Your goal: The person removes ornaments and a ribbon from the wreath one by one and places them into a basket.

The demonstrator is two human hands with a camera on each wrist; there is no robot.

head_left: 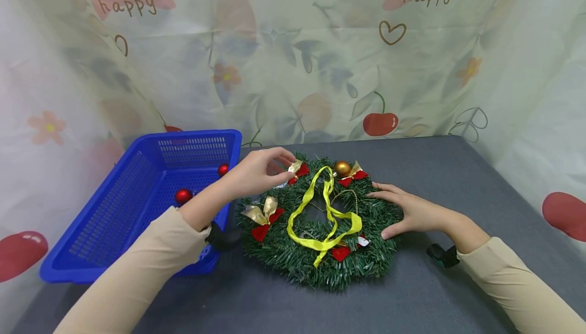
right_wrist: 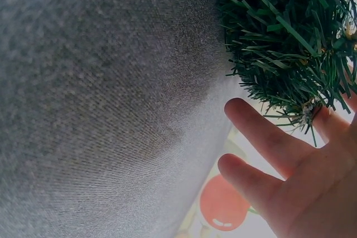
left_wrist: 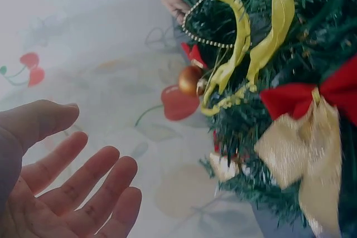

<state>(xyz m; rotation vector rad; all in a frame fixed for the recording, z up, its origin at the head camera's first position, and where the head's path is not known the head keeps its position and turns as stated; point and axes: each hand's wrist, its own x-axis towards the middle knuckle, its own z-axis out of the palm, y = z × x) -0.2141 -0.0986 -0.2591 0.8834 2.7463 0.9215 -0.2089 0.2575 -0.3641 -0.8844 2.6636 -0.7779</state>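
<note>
A green tinsel wreath point(head_left: 293, 268) lies on the grey tabletop, with red-and-gold bows around it. Loops of yellow ribbon point(head_left: 320, 245) rest across its middle, and a gold ball point(head_left: 342, 168) sits at its far side. My left hand point(head_left: 263, 169) hovers by the far-left bow point(head_left: 302, 170); the left wrist view shows its fingers loosely bent with nothing between them. On the wreath's right edge is my right hand point(head_left: 412, 209), fingers spread; some of its fingertips are hidden by greenery in the right wrist view. A thin gold bead string point(left_wrist: 206, 41) runs beside the ribbon.
Left of the wreath stands a blue plastic basket point(head_left: 68, 274), partly behind my left arm. Inside it are a red ball point(head_left: 183, 196) and another red ball point(head_left: 223, 170). A printed curtain point(head_left: 284, 69) hangs behind the table.
</note>
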